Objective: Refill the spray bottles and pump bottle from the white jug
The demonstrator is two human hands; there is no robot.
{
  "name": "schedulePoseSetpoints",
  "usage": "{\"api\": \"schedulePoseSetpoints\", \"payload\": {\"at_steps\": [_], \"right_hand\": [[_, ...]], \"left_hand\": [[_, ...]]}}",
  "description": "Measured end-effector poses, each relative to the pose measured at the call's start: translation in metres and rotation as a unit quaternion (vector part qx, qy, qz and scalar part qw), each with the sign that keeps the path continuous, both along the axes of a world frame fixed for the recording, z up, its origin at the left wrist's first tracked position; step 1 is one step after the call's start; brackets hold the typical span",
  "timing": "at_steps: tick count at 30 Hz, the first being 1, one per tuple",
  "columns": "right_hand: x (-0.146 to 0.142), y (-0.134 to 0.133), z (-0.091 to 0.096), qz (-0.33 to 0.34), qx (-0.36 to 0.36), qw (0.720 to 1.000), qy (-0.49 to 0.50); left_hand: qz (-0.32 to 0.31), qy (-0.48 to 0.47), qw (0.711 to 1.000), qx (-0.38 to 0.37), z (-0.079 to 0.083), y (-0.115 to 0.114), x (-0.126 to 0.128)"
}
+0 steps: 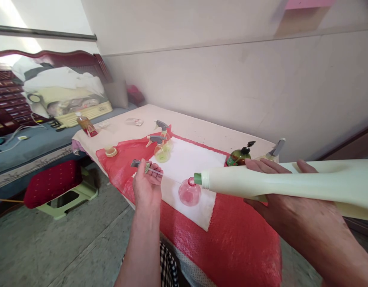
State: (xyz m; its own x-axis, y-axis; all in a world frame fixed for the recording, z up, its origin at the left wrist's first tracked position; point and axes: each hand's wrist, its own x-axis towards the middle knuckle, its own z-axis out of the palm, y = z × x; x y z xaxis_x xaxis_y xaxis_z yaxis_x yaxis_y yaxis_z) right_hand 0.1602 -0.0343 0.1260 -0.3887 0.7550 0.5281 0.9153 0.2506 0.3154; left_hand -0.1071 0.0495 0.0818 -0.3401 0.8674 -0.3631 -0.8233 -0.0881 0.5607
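My right hand (279, 199) grips a large pale-green jug (321, 179) tipped onto its side. Its green spout (197, 178) is at the mouth of a round pink bottle (189, 193), which stands upright on a white cloth (195, 157). Whether liquid is flowing I cannot tell. Left of that bottle, my left hand (149, 179) is closed around a grey spray trigger head (142, 163), its thin tube pointing right. Two clear spray bottles (162, 153) with grey heads stand at the cloth's far left corner.
A dark green pump bottle (239, 157) and another grey-topped bottle (273, 153) stand beyond the jug. Red plastic sheeting (237, 239) lies under the cloth. A brown bottle (86, 125) and small roll (111, 151) sit left; a red-topped stool (56, 183) is on the floor.
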Motion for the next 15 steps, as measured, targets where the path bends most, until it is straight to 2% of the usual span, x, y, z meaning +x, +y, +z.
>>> {"api": "schedulePoseSetpoints", "payload": {"at_steps": [4, 15], "right_hand": [[-0.0013, -0.0018, 0.0021, -0.006, -0.029, 1.000, 0.002], [-0.0011, -0.0006, 0.0006, -0.007, -0.036, 0.999, 0.003]], "left_hand": [[0.000, -0.001, 1.000, 0.004, -0.0016, 0.0002, -0.0010], [-0.003, -0.005, 1.000, 0.008, -0.0021, 0.0003, -0.0025]]}}
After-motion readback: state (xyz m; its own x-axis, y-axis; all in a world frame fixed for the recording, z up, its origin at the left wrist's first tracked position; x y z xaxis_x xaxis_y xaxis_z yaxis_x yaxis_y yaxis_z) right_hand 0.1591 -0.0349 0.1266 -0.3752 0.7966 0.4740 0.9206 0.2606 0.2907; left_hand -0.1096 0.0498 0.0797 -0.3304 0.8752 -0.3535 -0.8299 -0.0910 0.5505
